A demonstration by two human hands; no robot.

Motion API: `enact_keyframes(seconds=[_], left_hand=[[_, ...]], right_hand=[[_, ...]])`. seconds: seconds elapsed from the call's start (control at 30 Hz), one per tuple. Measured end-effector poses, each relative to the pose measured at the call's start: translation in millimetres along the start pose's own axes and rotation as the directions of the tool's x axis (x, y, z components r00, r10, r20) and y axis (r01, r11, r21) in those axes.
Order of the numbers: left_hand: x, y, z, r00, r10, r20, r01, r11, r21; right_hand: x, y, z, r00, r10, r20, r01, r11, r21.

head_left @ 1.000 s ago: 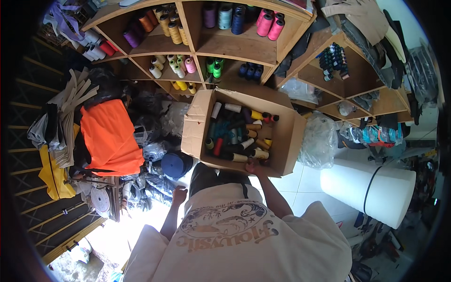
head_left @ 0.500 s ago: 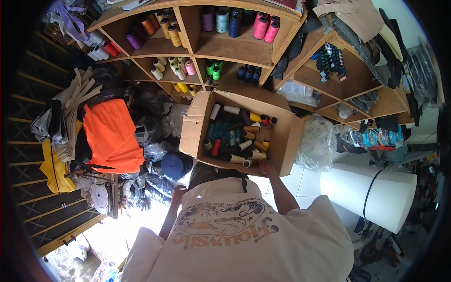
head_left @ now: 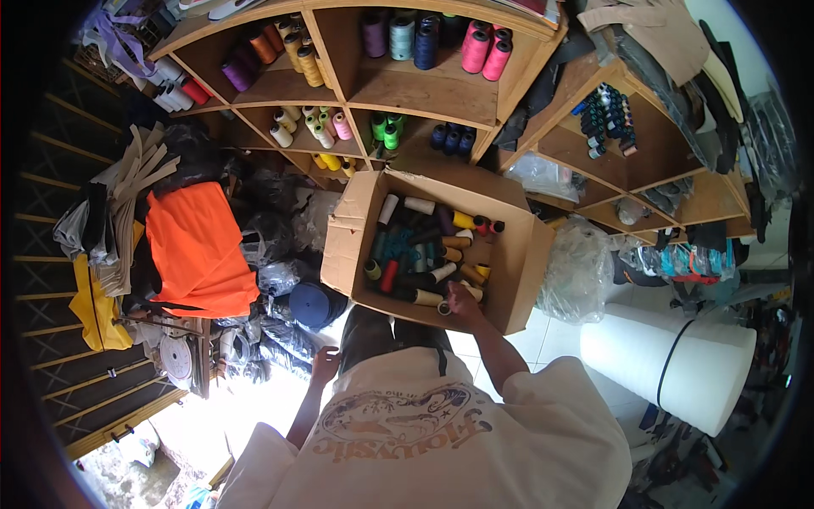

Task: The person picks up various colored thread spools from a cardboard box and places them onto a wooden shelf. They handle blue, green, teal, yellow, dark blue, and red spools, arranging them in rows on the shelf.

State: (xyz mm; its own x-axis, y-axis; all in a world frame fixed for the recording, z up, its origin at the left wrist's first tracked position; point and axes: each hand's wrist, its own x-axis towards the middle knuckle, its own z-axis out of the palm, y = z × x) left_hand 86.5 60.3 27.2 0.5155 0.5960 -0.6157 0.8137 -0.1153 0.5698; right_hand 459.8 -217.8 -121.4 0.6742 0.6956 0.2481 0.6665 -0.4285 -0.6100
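Observation:
An open cardboard box (head_left: 352, 225) stands in front of me with several cone spools of thread inside. A red spool (head_left: 389, 276), a cream spool (head_left: 427, 298) and a teal spool (head_left: 378, 244) are among them, lying in a loose jumble. Over the box's near side, my right hand (head_left: 462, 304) is down among the cream and tan spools with its fingers curled. What is inside those fingers, if anything, is hidden. My left hand (head_left: 325, 365) hangs low beside my left hip, empty, its fingers loosely apart.
Wooden shelves (head_left: 424, 89) behind the box hold thread cones in many colours. At left are orange fabric (head_left: 199, 250) and a dark blue roll (head_left: 317, 304). On the right stand a clear plastic bundle (head_left: 577, 267) and a large white roll (head_left: 670, 360) with a black band.
My right hand has moved from the box's near edge up and left, in among the spools. The left hand has dropped slightly and its fingers show more. The view has shifted a little.

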Motion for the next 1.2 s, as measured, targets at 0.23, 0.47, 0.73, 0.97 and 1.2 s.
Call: enact_keyframes(seconds=[0.23, 0.47, 0.73, 0.97, 1.2], left_hand=[[-11.8, -18.3, 12.1, 0.992, -0.116, -0.046, 0.115, 0.993, -0.036], [-15.5, -20.0, 21.4, 0.985, -0.154, -0.075, 0.151, 0.987, -0.049], [-18.6, -20.2, 27.5, 0.97, -0.237, -0.063, 0.232, 0.97, -0.071], [-22.1, -19.3, 26.6, 0.959, -0.277, -0.062, 0.274, 0.96, -0.056], [-24.1, -0.9, 18.6, 0.968, -0.227, -0.107, 0.216, 0.971, -0.106]], right_hand=[[115.0, -43.4, 51.9, 0.793, 0.037, 0.608, 0.282, 0.862, -0.42], [118.9, 26.5, 88.6, 0.8, 0.32, 0.508, -0.016, 0.857, -0.515], [126.7, 52.7, 125.3, 0.69, 0.619, 0.375, -0.285, 0.708, -0.646], [164.4, 34.9, 111.8, 0.383, 0.794, 0.472, -0.566, 0.605, -0.559], [143.9, 17.7, 96.4, 0.65, 0.662, 0.374, -0.511, 0.745, -0.429]])
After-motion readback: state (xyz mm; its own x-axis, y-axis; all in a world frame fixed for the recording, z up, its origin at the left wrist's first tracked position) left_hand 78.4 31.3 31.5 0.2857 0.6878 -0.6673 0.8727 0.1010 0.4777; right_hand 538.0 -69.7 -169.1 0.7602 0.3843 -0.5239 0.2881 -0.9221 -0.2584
